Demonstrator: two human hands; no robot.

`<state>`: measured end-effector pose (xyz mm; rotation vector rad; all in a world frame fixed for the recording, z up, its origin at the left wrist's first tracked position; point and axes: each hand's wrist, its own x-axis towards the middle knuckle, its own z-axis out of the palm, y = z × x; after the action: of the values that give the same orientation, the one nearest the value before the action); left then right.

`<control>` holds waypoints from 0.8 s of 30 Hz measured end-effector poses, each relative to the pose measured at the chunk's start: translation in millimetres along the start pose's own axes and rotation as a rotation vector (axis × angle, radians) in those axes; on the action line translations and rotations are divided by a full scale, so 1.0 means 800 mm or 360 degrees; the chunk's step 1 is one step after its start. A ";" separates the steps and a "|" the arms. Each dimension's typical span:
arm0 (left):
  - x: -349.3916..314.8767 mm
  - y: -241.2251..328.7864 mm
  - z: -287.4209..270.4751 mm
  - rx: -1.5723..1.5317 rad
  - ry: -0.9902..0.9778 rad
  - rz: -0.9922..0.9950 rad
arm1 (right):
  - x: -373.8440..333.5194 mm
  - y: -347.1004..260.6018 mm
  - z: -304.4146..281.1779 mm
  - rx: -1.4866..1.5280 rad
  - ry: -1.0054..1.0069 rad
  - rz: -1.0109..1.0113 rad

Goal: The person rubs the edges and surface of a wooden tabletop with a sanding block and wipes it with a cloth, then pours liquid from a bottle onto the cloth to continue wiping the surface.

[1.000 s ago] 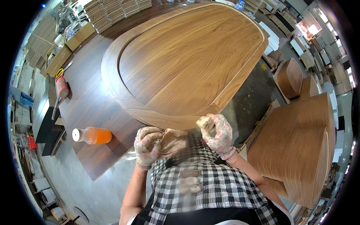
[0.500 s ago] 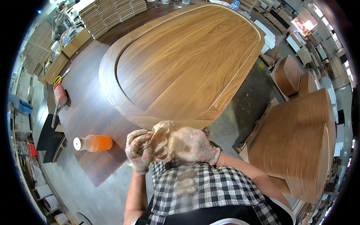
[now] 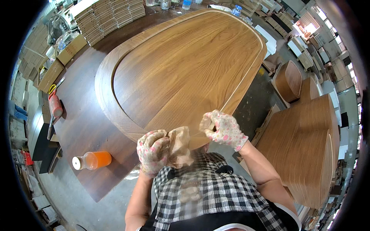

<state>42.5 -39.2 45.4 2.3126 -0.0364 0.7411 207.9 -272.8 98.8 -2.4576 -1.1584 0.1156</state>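
My left hand [image 3: 153, 151], in a pale glove with pink flowers, is closed on a crumpled beige rag [image 3: 179, 148] that hangs from its fingers. My right hand [image 3: 224, 129], in a matching glove, is raised beside the near right edge of the tabletop, apart from the rag. Its fingers are curled, and whatever may lie between thumb and fingers cannot be made out. Beyond both hands lies a large wooden tabletop [image 3: 181, 73] with rounded corners and a grooved line inside its edge.
A bottle of orange liquid [image 3: 97, 160] lies on the dark table [image 3: 83, 127] at left. Farther up are a red-handled tool [image 3: 55, 106] and yellow-handled scissors [image 3: 52, 88]. Stacked boards [image 3: 108, 19] stand at the back; curved wooden panels [image 3: 300, 142] stand at right.
My right hand has come away from the rag and moved up and to the right. The rag stays in my left hand and hangs more loosely. The view has shifted slightly.
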 end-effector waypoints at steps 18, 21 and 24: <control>-0.012 -0.017 0.016 0.0123 0.0146 0.0036 | 0.076 0.146 -0.078 0.0311 -0.0485 0.0139; -0.008 -0.011 0.019 0.0147 0.0209 -0.0005 | 0.107 0.220 -0.108 -0.0174 -0.0396 -0.0001; -0.002 0.005 0.021 0.0212 0.0254 -0.0122 | 0.142 0.308 -0.140 -0.0325 -0.0458 0.0151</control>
<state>48.7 -53.0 37.4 2.3574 0.1778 0.9104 486.2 -363.8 112.0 -2.7451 -1.2208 0.4095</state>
